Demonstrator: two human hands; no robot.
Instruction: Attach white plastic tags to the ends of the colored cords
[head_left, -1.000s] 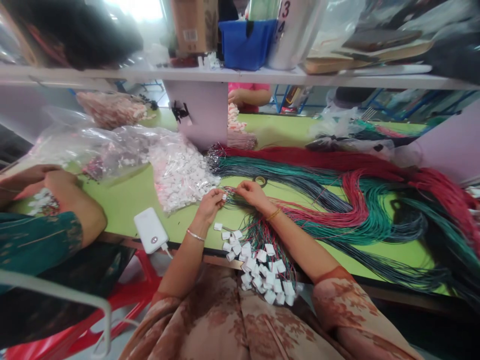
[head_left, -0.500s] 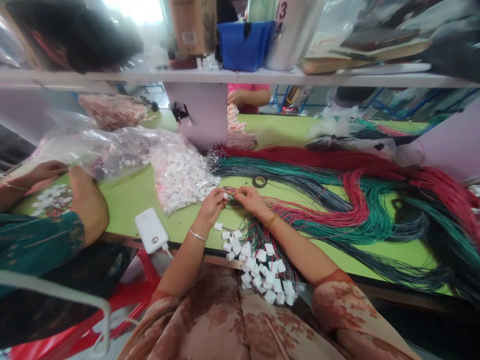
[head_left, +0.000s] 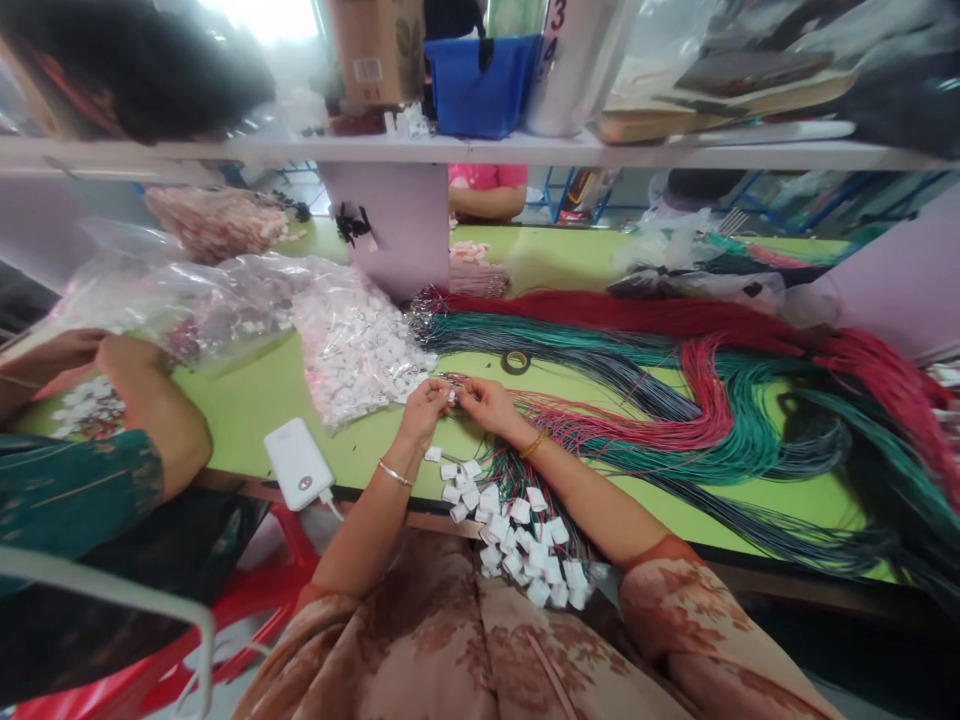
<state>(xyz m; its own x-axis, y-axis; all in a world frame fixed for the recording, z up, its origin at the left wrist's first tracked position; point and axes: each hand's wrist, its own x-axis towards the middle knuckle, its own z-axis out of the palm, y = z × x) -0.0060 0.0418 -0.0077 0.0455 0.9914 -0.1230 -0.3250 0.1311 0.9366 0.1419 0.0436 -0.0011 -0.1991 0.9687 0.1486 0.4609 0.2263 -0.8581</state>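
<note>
My left hand (head_left: 424,410) is closed in a pinch on a small white connector housing (head_left: 452,397). Right beside it, my right hand (head_left: 489,408) pinches a thin wire at the housing; its tip is hidden by my fingers. Red, green and black wires (head_left: 592,425) run to the right past my right hand. Below my hands, wires with white connectors (head_left: 521,512) on their ends hang over the table edge. A large clear bag of white connector housings (head_left: 360,345) lies left of my hands.
A roll of dark tape (head_left: 515,362) lies behind my hands. A white power bank (head_left: 298,463) with a cable sits at the front edge. Long wire bundles (head_left: 630,315) cover the right side. At left are a co-worker's arms (head_left: 154,400). Overhead runs a shelf (head_left: 300,152) with a blue bin (head_left: 484,90).
My right hand has shifted slightly left, closer to the connector in my left hand. The co-worker's hands at left have drawn together. The view has moved a little.
</note>
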